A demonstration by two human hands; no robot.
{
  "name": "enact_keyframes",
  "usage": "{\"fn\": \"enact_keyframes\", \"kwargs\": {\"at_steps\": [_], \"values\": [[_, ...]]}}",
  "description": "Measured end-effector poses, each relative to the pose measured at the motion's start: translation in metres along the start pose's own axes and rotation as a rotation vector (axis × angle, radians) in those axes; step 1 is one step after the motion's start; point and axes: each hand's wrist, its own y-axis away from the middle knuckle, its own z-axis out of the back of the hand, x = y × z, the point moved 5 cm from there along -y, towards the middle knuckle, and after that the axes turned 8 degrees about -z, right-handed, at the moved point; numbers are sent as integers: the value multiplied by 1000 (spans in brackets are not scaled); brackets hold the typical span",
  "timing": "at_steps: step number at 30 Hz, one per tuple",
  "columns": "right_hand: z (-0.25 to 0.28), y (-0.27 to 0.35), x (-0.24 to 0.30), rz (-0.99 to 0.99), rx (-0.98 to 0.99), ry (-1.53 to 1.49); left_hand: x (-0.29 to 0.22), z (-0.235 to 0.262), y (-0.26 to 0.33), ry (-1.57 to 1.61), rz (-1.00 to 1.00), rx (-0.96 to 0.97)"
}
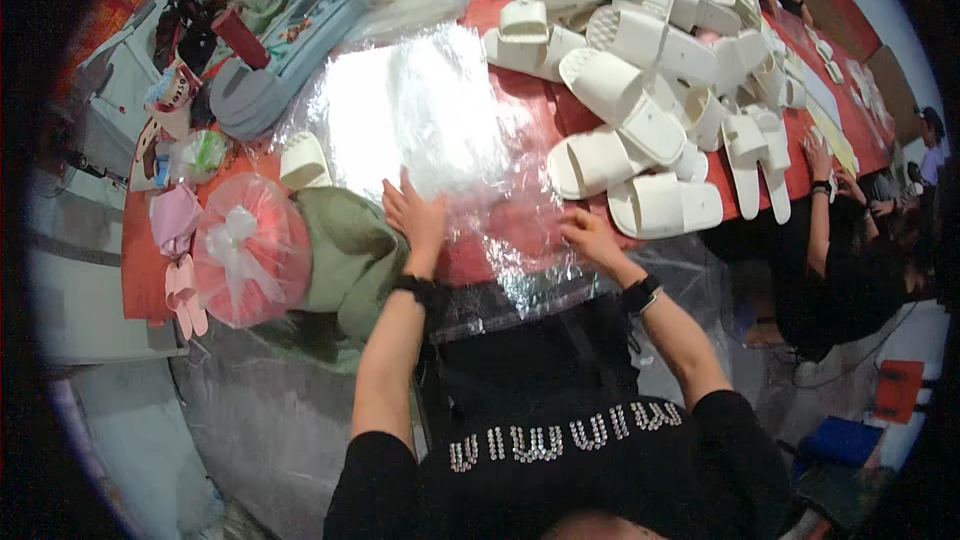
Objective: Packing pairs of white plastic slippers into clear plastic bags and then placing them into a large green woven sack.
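Left hand (415,220) at plastic (400,110); tied bag (252,275) (bulging, reddish).

The piled slippers (665,202) are creamy white, the table cover (143,270) red, the plastic sheets (420,105) clear with silvery glare, the cloth (350,245) olive green, the shirt (560,485) black with glittering lettering.

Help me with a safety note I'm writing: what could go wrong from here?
The white slippers are heaped loosely, so a bump from the nearby right hand might slide one off the table. Glare on the clear plastic by the left hand may make its edges hard to see. The pink slippers lie by the table's edge and could get knocked down.
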Motion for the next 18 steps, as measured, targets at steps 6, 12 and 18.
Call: {"fn": "enact_keyframes", "kwargs": {"at_steps": [6,12,18], "values": [[11,3,22,111,-118,-52,27,-9,-28,476,132,197],[30,-25,20,35,-281,-83,-3,28,-67,370,-22,-131],[35,-63,10,51,-496,-54,-88,23,-1,266,-767,64]]}}
